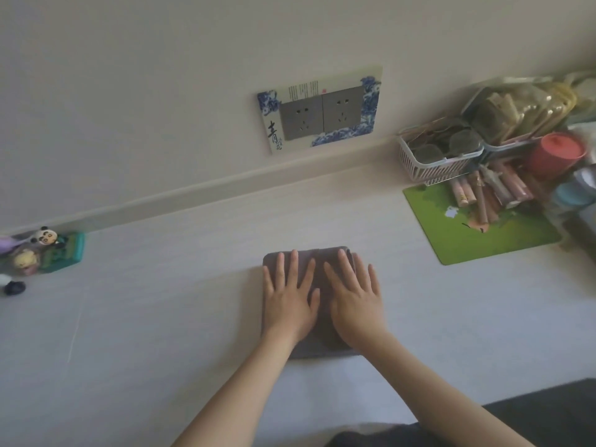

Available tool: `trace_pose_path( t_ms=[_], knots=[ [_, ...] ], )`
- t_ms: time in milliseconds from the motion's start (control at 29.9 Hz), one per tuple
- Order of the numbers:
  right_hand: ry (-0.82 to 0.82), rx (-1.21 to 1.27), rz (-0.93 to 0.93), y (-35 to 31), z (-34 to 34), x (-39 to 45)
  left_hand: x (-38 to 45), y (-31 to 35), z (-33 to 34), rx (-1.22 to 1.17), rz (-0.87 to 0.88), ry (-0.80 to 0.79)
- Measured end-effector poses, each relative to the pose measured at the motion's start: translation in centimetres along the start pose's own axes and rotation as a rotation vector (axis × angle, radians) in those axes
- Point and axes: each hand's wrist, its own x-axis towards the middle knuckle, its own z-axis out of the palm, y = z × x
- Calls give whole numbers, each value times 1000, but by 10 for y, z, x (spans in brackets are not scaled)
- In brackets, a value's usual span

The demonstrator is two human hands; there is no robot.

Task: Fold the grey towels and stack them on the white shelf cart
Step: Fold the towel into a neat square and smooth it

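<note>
Pressing down flat, my left hand (288,301) and right hand (354,301) lie side by side with fingers straight and spread on the folded grey towel (317,264), which sits on the white tabletop (161,301) at the frame's lower centre.

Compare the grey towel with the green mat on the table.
The grey towel is plain and thick, folded into layers; the green mat is thin, flat and printed. The left hand and right hand press flat on the towel; packets lie on the mat's far part. Both lie on the white table.
</note>
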Motion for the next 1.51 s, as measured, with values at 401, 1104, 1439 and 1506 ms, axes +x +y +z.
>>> trace_pose_path(
  t_ms=[401,1104,1439,1506],
  knots=[
    [-110,174,66,11,37,5,0,-8,16,-81,29,98],
    [-310,850,678,4,-11,-38,-67,-50,-12,-1474,-785,-247],
    [-630,1369,497,-73,-35,-27,-93,-133,-78,-1777,-798,-452],
    [-693,1435,388,-103,-40,-20,-104,-161,-97,-1816,-795,-340]
  ],
)
